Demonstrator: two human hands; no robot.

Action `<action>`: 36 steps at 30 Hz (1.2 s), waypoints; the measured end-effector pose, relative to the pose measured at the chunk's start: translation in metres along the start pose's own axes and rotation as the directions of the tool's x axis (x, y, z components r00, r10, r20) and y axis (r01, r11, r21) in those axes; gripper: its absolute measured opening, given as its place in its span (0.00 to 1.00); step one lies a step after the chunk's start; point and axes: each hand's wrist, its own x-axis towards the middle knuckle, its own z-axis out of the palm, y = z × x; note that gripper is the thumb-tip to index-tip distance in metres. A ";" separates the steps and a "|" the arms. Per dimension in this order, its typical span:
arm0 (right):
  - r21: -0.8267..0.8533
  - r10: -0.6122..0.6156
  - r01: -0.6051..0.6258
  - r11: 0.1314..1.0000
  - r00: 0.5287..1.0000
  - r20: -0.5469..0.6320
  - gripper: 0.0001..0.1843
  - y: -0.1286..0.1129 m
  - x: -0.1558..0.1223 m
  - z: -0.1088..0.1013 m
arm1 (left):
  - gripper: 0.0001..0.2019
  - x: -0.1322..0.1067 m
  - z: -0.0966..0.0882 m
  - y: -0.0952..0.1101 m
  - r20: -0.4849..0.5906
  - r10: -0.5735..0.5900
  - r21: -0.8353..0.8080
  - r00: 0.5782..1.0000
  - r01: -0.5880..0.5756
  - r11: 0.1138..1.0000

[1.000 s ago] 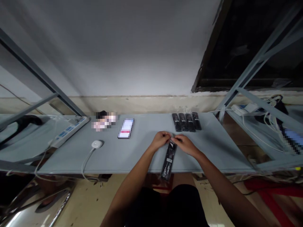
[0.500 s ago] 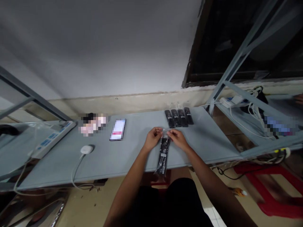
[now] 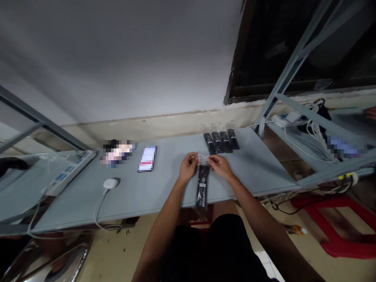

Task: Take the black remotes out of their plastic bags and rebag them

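Note:
A black remote control [image 3: 202,184] with a white label lies inside a clear plastic bag [image 3: 203,158] near the table's front edge. My left hand [image 3: 188,166] pinches the upper left side of the bag's loose end. On the other side, my right hand [image 3: 219,166] grips its upper right corner between thumb and forefinger. The bag's end is spread flat between both hands, above the remote. Farther back, several more black remote controls [image 3: 221,141] rest side by side in similar clear bags.
On the grey table [image 3: 167,188] lie a lit phone [image 3: 147,158], a blurred pinkish item [image 3: 118,152] and a white plug with cable [image 3: 111,183]. Power strips [image 3: 70,172] sit at the left. Metal frame posts [image 3: 282,78] rise at both sides. A red stool [image 3: 337,231] stands lower right.
My hands have moved slightly apart, and the bag's end looks wider and flatter between them. The remote in its bag now lies straighter. The camera view has shifted a little.

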 end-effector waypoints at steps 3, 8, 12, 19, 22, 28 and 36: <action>-0.121 -0.032 0.044 0.992 0.994 0.100 0.26 0.002 0.002 0.001 | 0.23 0.000 -0.001 0.002 -0.040 -0.005 -0.017 0.999 0.004 1.000; -0.028 0.000 0.001 1.000 0.998 0.058 0.28 0.003 0.000 -0.001 | 0.28 0.001 -0.002 -0.001 0.011 -0.037 -0.020 0.999 0.037 0.999; 0.116 0.038 -0.052 0.992 0.992 0.122 0.27 0.004 -0.002 -0.006 | 0.28 0.003 -0.005 -0.004 0.114 -0.081 -0.027 0.990 0.085 0.996; 0.188 0.038 -0.075 0.979 0.980 0.196 0.28 0.004 -0.002 -0.015 | 0.22 0.000 -0.005 -0.002 0.132 -0.032 -0.047 0.991 0.039 0.998; 0.205 0.047 -0.095 0.974 0.973 0.228 0.26 0.004 -0.002 -0.018 | 0.16 -0.003 -0.005 0.003 0.130 -0.030 0.018 0.991 0.028 0.999; 0.089 0.049 -0.069 0.994 0.976 0.213 0.27 -0.003 -0.003 -0.016 | 0.10 -0.007 -0.004 0.015 0.190 0.050 0.203 0.981 -0.089 0.975; 0.090 -0.016 -0.019 0.996 0.929 0.369 0.26 -0.007 -0.005 -0.014 | 0.13 -0.007 -0.001 0.008 0.192 0.137 0.264 0.972 -0.185 0.947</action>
